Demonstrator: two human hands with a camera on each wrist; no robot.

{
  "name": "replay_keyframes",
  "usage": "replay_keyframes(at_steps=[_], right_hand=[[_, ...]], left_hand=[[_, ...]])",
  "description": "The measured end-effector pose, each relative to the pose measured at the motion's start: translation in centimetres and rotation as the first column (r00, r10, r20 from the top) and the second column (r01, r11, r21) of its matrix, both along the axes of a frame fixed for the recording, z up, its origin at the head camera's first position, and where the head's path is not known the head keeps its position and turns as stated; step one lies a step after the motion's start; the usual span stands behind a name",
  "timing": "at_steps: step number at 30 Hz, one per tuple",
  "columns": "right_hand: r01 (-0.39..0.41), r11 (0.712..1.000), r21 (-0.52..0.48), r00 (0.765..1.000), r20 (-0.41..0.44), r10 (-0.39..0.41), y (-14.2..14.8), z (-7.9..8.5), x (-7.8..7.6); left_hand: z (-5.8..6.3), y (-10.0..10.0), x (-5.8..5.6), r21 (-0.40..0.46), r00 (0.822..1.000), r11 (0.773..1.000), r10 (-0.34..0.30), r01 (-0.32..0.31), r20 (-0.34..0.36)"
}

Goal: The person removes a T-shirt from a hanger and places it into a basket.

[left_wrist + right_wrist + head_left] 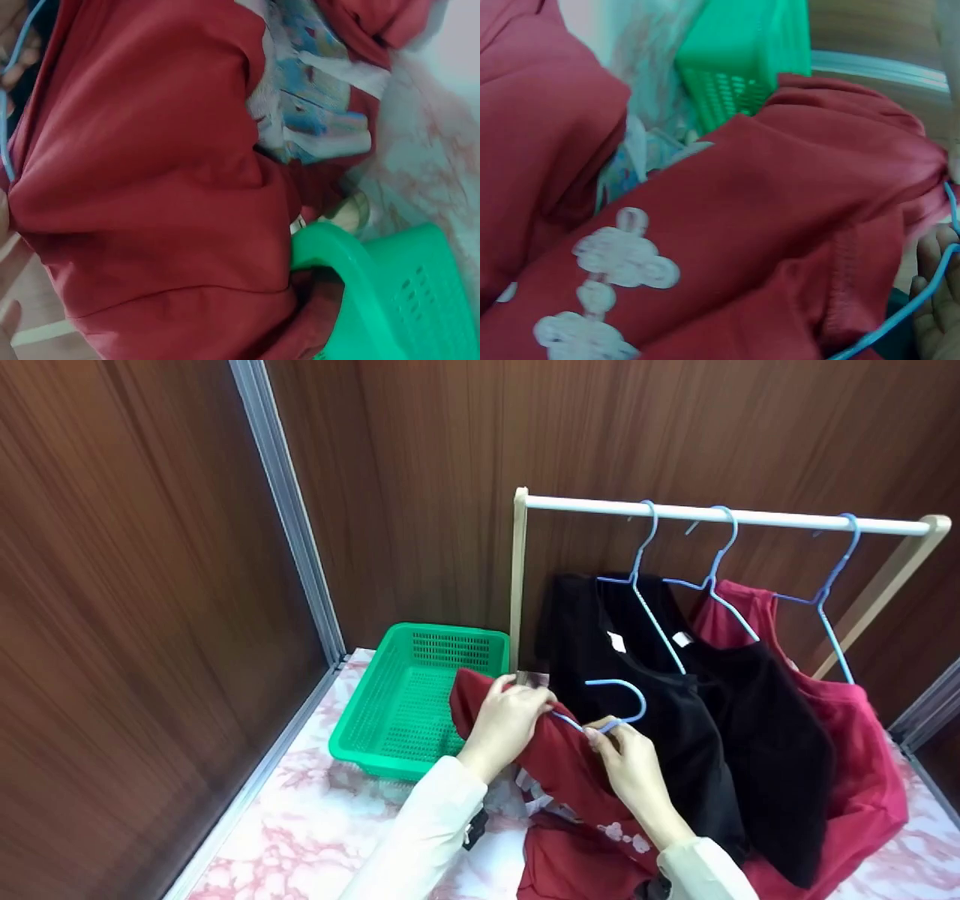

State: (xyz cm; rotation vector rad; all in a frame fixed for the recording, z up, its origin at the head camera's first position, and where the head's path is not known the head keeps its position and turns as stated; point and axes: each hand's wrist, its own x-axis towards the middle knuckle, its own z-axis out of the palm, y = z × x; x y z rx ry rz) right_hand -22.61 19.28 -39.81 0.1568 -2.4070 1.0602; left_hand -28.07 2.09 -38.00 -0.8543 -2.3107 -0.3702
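Note:
A dark red garment (559, 769) with white flower trim hangs between my hands, its lower part lying on the marbled surface. My left hand (510, 720) pinches the garment near its shoulder, beside one arm of a blue hanger (637, 697). With thumb and fingers my right hand (626, 757) grips that hanger just below its hook. In the right wrist view the hanger's blue wire (900, 315) runs at the garment's edge, and white flower trim (622, 255) shows on the cloth. Part of the garment (165, 172) overlaps the green basket's rim in the left wrist view.
A green basket (367, 697) stands to the left. Behind my hands is a rack with a white rail (585, 504), bearing black tops (645, 667) and a pink-red top (832, 712) on blue hangers. Brown wood-look panels (420, 450) enclose the back and left.

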Motion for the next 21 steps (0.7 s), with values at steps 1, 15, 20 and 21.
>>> replay_keyframes(at_steps=[1, 15, 20, 21], right_hand=[[0.009, 1.0, 0.008, 1.0, 0.003, -0.009, 0.0, -0.1, 0.1], [0.085, 0.994, 0.067, 0.994, 0.058, -0.089, -0.2, -1.1, 1.0], [0.086, 0.993, 0.076, 0.994, 0.067, -0.091, -0.2, -1.4, 1.4], [0.089, 0.993, 0.073, 0.993, 0.076, -0.095, -0.2, -1.4, 1.4]], left_hand=[[0.0, 0.0, 0.0, 0.024, 1.0, 1.0, 0.016, -0.017, 0.016], [1.3, 0.2, 0.5, 0.335, 0.947, 0.92, 0.1, -0.204, 0.304], [1.9, 0.2, 0.6, 0.434, 0.926, 0.864, 0.089, -0.254, 0.367], [1.9, 0.2, 0.6, 0.444, 0.923, 0.856, 0.091, -0.265, 0.375]])
